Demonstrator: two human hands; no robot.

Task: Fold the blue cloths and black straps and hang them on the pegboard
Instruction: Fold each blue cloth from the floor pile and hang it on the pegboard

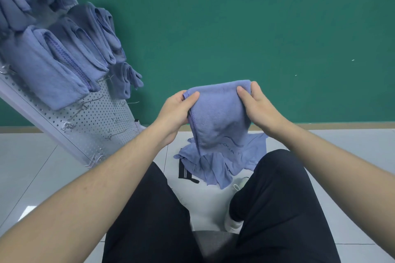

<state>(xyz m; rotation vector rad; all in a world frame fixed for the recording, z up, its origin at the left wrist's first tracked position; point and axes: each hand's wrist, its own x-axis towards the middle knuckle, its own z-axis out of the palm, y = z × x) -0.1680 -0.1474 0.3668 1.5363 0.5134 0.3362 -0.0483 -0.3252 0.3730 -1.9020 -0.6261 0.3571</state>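
Both forearms are reaching out, left hand point(178, 109) and right hand point(259, 105) pinching a blue cloth point(218, 117) mid-fold; next, probably, hanging it on the pegboard point(102, 113).

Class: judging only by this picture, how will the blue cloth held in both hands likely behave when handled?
Probably floppy: the blue cloth sags between the left hand and right hand. Likely light, since pinching its top corners holds it up. Its fuzzy surface suggests that it will not slip easily.
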